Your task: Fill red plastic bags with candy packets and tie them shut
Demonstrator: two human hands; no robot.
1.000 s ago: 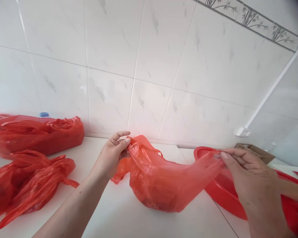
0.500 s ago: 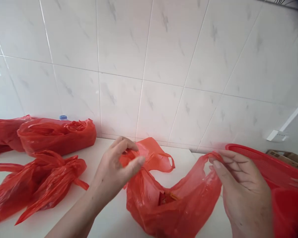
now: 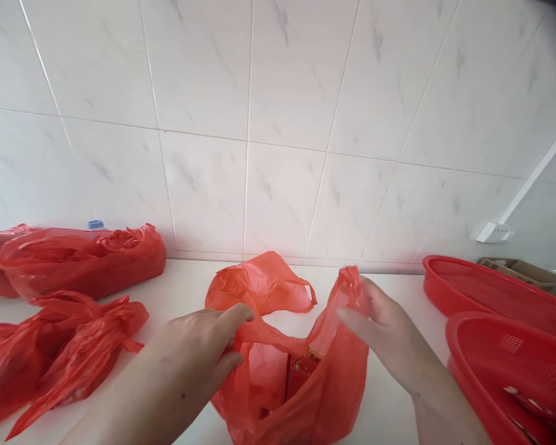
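A red plastic bag (image 3: pixel 264 287) sits on the white counter (image 3: pixel 185 290) in front of me, its mouth pulled apart. Inside it I see a red packet with a yellow-edged label (image 3: pixel 301 371). My left hand (image 3: pixel 199 352) grips the bag's near left rim, fingers curled over the plastic. My right hand (image 3: pixel 382 324) holds the bag's right handle side, pressing the plastic outward. Both hands are at the bag's opening, one on each side.
Several other red plastic bags lie at the left: a long full one (image 3: pixel 83 259) against the tiled wall and a crumpled one (image 3: pixel 60 352) nearer me. Two red mesh baskets (image 3: pixel 491 290) (image 3: pixel 505 358) stand at the right, a cardboard box (image 3: pixel 523 272) behind them.
Both hands have come closer together and lower, spreading the bag's mouth wider. The red packet inside now shows more. The camera has tilted downward.
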